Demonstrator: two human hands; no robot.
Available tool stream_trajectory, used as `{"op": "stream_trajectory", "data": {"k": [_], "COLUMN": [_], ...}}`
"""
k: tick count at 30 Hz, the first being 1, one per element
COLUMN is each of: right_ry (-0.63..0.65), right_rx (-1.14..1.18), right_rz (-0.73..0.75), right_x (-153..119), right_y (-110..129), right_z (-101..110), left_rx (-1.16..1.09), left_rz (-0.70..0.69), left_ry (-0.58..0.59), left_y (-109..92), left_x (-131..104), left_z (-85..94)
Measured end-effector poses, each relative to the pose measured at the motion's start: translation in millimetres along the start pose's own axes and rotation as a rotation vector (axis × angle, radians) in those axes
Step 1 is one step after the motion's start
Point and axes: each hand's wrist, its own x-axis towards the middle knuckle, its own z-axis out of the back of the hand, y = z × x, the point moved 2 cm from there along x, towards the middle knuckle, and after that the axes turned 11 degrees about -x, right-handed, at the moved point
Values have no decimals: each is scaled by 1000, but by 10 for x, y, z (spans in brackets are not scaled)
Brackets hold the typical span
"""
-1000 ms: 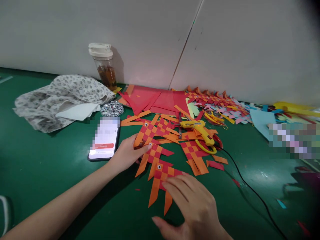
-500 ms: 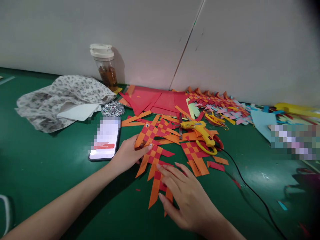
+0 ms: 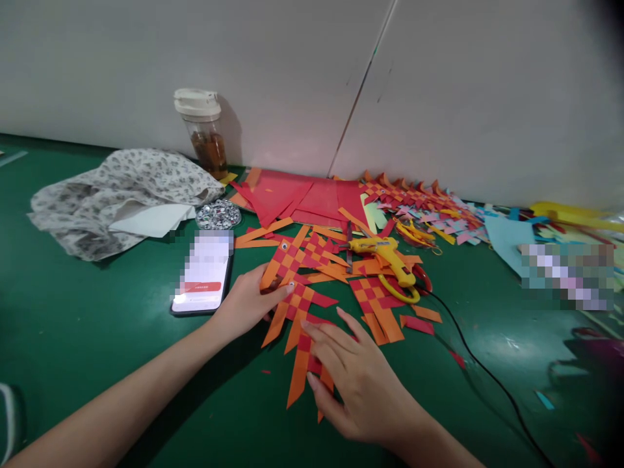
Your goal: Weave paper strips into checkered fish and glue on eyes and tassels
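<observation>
My left hand point(image 3: 246, 302) is closed on a woven orange and red paper fish point(image 3: 301, 300) with a small googly eye, thumb on top beside the eye. My right hand point(image 3: 348, 374) has its fingers spread over another woven paper piece point(image 3: 302, 361), fingertips touching its upper part and thumb at its lower edge. Beyond my left hand lies a woven fish with an eye point(image 3: 287, 260). A further woven piece point(image 3: 373, 296) is on the table right of my hands, near a yellow glue gun point(image 3: 385, 250) lying on orange strips.
A phone point(image 3: 205, 273) lies left of my left hand. Behind are patterned cloth point(image 3: 121, 188), a lidded cup point(image 3: 207, 136), a bag of googly eyes point(image 3: 218, 214) and red paper point(image 3: 322, 198). Woven pieces point(image 3: 414, 195) lie back right; a black cord point(image 3: 478, 351) runs toward the front right.
The whole view has shifted very slightly. Both hands keep nearly the same places on the woven pieces, with the right fingers a little more raised.
</observation>
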Motion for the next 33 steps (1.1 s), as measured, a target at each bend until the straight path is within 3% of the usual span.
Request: {"op": "stream_trajectory", "data": {"k": [4, 7, 11, 13, 16, 18, 24, 30, 33], "right_ry": [10, -65, -345, -417, -388, -325, -305, -272, -242], "right_rx": [14, 44, -143, -302, -421, -427, -428, -554, -616], "right_rz": [-1, -30, -302, -426, -620, -731, -831, -817, -811], "right_x": [4, 14, 43, 56, 52, 38, 22, 56, 72], "right_y": [6, -148, -705, -1034, -1428, -1567, -1576, -1617, -1629], "right_z": [42, 129, 215, 200, 125, 73, 35, 31, 28], "left_rx": [28, 26, -10, -30, -80, -116, -208, -462, -657], "left_rz": [-13, -12, -12, -16, -22, -30, -48, -63, -61], "left_ry": [-20, -24, -7, -5, -14, -25, -81, -324, -393], "left_y": [3, 17, 11, -9, -46, -68, -91, -110, -149], "left_x": [0, -1, -8, -15, -25, -34, -59, 25, 59], "left_z": [0, 7, 12, 17, 32, 43, 51, 120, 207]}}
